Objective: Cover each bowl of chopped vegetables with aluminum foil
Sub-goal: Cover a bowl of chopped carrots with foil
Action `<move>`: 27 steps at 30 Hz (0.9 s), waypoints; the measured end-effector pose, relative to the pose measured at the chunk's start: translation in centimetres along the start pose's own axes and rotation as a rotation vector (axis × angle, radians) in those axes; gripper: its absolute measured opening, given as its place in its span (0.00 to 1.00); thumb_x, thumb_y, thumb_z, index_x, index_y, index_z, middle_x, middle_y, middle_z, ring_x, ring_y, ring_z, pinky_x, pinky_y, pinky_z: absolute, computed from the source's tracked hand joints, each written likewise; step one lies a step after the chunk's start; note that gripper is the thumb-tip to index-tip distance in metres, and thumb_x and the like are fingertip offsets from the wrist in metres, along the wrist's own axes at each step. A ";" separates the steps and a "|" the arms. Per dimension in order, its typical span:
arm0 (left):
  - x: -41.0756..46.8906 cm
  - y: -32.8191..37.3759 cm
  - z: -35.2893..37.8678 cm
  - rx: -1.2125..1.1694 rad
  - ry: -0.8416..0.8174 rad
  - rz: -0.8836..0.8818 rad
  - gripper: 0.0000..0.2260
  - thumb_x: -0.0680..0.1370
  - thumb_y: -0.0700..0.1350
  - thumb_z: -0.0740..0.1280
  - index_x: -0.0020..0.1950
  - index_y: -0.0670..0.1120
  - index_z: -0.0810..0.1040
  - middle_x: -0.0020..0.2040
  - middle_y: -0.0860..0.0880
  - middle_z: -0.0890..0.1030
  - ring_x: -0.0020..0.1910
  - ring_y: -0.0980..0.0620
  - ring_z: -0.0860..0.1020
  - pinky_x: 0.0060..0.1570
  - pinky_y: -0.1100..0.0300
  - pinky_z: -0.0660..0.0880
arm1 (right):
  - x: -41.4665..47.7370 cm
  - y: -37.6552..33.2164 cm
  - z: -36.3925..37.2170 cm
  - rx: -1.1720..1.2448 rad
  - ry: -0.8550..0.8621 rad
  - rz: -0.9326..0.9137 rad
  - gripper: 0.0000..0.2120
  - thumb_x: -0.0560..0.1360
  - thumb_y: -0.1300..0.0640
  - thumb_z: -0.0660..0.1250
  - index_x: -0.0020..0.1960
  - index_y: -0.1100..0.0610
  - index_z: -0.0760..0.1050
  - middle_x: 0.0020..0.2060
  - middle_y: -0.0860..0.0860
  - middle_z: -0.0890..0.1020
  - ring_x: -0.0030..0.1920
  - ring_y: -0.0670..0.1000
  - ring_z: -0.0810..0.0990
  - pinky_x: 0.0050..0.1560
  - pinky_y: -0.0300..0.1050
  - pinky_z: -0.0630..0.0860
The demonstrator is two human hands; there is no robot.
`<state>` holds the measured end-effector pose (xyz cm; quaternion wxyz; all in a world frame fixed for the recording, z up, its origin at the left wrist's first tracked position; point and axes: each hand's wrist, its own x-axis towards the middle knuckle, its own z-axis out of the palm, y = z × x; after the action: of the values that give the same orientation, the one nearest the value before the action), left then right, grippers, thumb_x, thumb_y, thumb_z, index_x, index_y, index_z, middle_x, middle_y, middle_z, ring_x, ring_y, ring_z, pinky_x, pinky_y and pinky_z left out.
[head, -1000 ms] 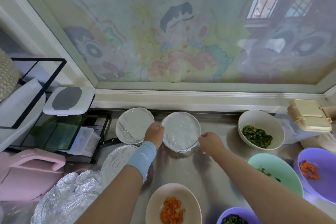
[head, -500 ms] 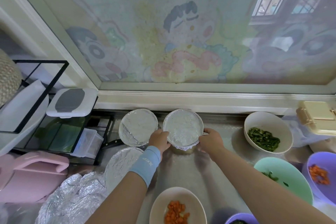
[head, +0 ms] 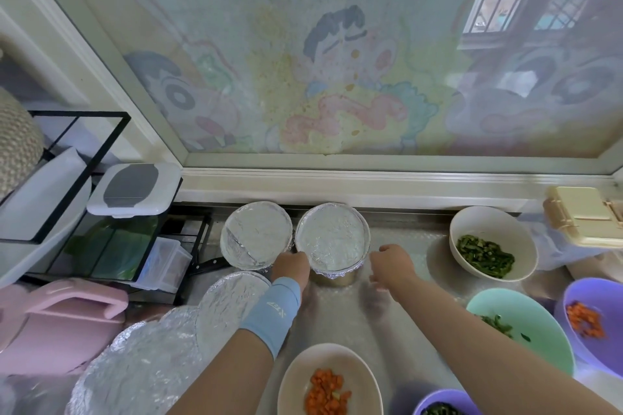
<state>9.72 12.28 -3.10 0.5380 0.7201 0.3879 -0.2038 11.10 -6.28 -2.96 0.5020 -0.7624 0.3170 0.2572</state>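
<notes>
Left hand [head: 291,268] at foil-covered bowl [head: 332,239] rim, grip unclear; right hand [head: 391,264] loose, empty. Neighbouring covered bowl [head: 256,234] just beside, left.

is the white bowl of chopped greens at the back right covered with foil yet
No, the white bowl stands uncovered, with its chopped greens plainly in view inside it.

Left hand [head: 291,267] reached forward, knuckles up, fingers tucked under, grip indiscernible. Right hand [head: 391,265] alongside, loosely curled, held nothing.
</notes>
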 end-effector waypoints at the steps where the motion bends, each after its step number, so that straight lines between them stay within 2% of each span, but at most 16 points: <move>1: 0.0 -0.3 0.2 -0.032 -0.049 -0.019 0.10 0.80 0.37 0.58 0.59 0.37 0.75 0.60 0.34 0.76 0.58 0.39 0.76 0.62 0.45 0.74 | -0.5 -0.1 0.1 0.042 -0.014 0.050 0.04 0.74 0.64 0.61 0.45 0.63 0.73 0.45 0.60 0.82 0.44 0.61 0.84 0.48 0.58 0.82; 2: -0.5 -0.4 0.3 -0.095 -0.089 -0.072 0.06 0.81 0.36 0.58 0.53 0.41 0.74 0.57 0.35 0.77 0.56 0.42 0.75 0.63 0.45 0.74 | -0.6 0.0 0.2 0.078 -0.031 0.080 0.04 0.75 0.65 0.61 0.42 0.63 0.74 0.43 0.60 0.82 0.42 0.62 0.85 0.45 0.58 0.83; 4: -2.0 -0.5 0.6 -0.271 -0.161 -0.203 0.05 0.81 0.37 0.59 0.46 0.43 0.70 0.50 0.40 0.75 0.51 0.42 0.76 0.62 0.46 0.75 | -0.7 0.0 0.7 0.136 -0.063 0.084 0.05 0.76 0.63 0.63 0.43 0.62 0.76 0.42 0.60 0.83 0.39 0.61 0.85 0.41 0.56 0.83; 5: -2.1 -0.7 0.8 -0.377 -0.201 -0.263 0.02 0.81 0.38 0.60 0.49 0.42 0.71 0.52 0.40 0.75 0.49 0.40 0.77 0.60 0.46 0.77 | -0.6 0.1 0.9 0.155 -0.064 0.066 0.05 0.76 0.62 0.63 0.45 0.62 0.77 0.43 0.60 0.83 0.38 0.60 0.85 0.39 0.55 0.83; 7: -1.8 -0.9 1.4 -0.523 -0.247 -0.301 0.06 0.81 0.40 0.62 0.57 0.40 0.72 0.55 0.38 0.78 0.48 0.39 0.79 0.58 0.46 0.77 | 0.1 0.4 1.3 0.147 -0.056 0.022 0.07 0.77 0.62 0.63 0.48 0.61 0.79 0.43 0.58 0.84 0.36 0.58 0.86 0.36 0.52 0.83; 10: -1.7 -0.8 1.6 -0.581 -0.271 -0.238 0.11 0.82 0.40 0.61 0.63 0.39 0.72 0.58 0.37 0.78 0.53 0.40 0.79 0.59 0.46 0.76 | 0.6 0.6 1.6 0.089 -0.077 0.009 0.08 0.77 0.62 0.63 0.48 0.61 0.81 0.43 0.57 0.85 0.35 0.56 0.86 0.34 0.47 0.81; 13: -1.9 -0.7 0.9 -0.543 -0.291 -0.232 0.11 0.83 0.41 0.60 0.64 0.40 0.70 0.62 0.36 0.75 0.60 0.39 0.76 0.49 0.46 0.77 | 0.5 0.5 1.7 0.039 -0.117 0.026 0.08 0.76 0.63 0.63 0.48 0.63 0.81 0.41 0.56 0.84 0.34 0.56 0.83 0.33 0.46 0.79; 16: -2.2 -1.0 -0.1 -0.334 -0.288 -0.187 0.11 0.84 0.43 0.58 0.64 0.41 0.70 0.58 0.39 0.75 0.57 0.41 0.76 0.49 0.50 0.78 | -0.6 0.8 1.4 -0.095 -0.135 0.054 0.07 0.75 0.62 0.63 0.48 0.64 0.78 0.45 0.58 0.84 0.36 0.57 0.82 0.35 0.47 0.79; 18: -3.4 -0.7 -0.8 -0.166 -0.331 -0.147 0.08 0.84 0.41 0.54 0.50 0.42 0.72 0.49 0.44 0.75 0.51 0.46 0.76 0.47 0.55 0.75 | -1.8 1.3 1.2 -0.261 -0.218 0.005 0.08 0.76 0.58 0.63 0.51 0.60 0.77 0.48 0.56 0.84 0.35 0.54 0.81 0.36 0.44 0.76; 20: -4.5 -1.1 -1.2 -0.008 -0.355 -0.089 0.13 0.84 0.37 0.52 0.41 0.45 0.67 0.40 0.47 0.72 0.40 0.50 0.73 0.40 0.59 0.70 | -3.2 2.3 0.9 -0.423 -0.354 -0.078 0.10 0.76 0.52 0.64 0.55 0.55 0.77 0.48 0.50 0.83 0.36 0.51 0.80 0.38 0.42 0.75; 22: -5.4 -2.1 -1.4 0.189 -0.377 -0.007 0.10 0.82 0.38 0.54 0.43 0.44 0.70 0.41 0.45 0.74 0.37 0.49 0.72 0.41 0.57 0.73 | -4.9 3.6 0.8 -0.586 -0.472 -0.144 0.14 0.74 0.48 0.68 0.59 0.49 0.77 0.50 0.48 0.83 0.41 0.48 0.82 0.41 0.43 0.78; 24: -5.7 -3.6 -1.4 0.414 -0.342 0.138 0.09 0.81 0.41 0.58 0.51 0.41 0.77 0.49 0.41 0.79 0.44 0.46 0.77 0.50 0.52 0.77 | -6.1 5.0 0.9 -0.747 -0.540 -0.187 0.21 0.71 0.45 0.72 0.62 0.45 0.76 0.50 0.47 0.83 0.43 0.46 0.83 0.40 0.43 0.80; 27: -7.3 -5.1 -1.3 0.716 -0.397 0.188 0.14 0.82 0.45 0.58 0.59 0.38 0.77 0.58 0.39 0.79 0.50 0.44 0.75 0.51 0.54 0.70 | -6.7 7.2 1.3 -0.896 -0.524 -0.220 0.23 0.71 0.49 0.72 0.65 0.48 0.76 0.48 0.50 0.85 0.41 0.47 0.85 0.36 0.43 0.82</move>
<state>1.09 11.65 -0.56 0.3343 0.8406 0.1141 -0.4106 1.13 -5.71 -2.99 0.2135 -0.8411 -0.0417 0.4952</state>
